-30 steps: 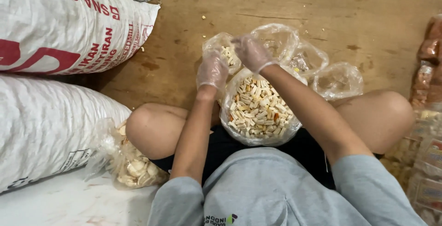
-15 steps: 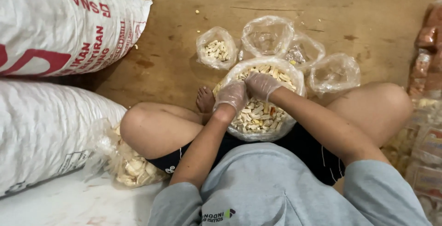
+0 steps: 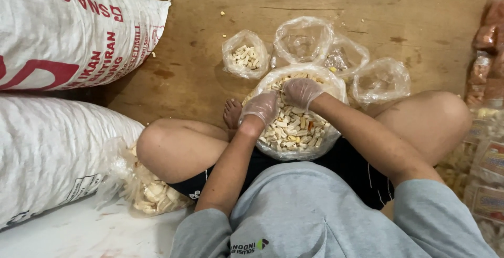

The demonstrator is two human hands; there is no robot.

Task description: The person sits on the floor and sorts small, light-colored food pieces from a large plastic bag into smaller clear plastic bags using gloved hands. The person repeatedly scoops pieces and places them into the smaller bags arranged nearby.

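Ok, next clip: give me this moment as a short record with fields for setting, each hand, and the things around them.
Setting: person sitting cross-legged on a wooden floor, seen from above.
Left hand: in a thin clear glove, down in the large bag of pale snack pieces.
Right hand: gloved, also in the large bag, near its far rim.
Small bags: one partly filled small bag at far left; three more clear bags beyond the large bag look nearly empty.
Surroundings: white woven sacks at left; packaged goods at right.
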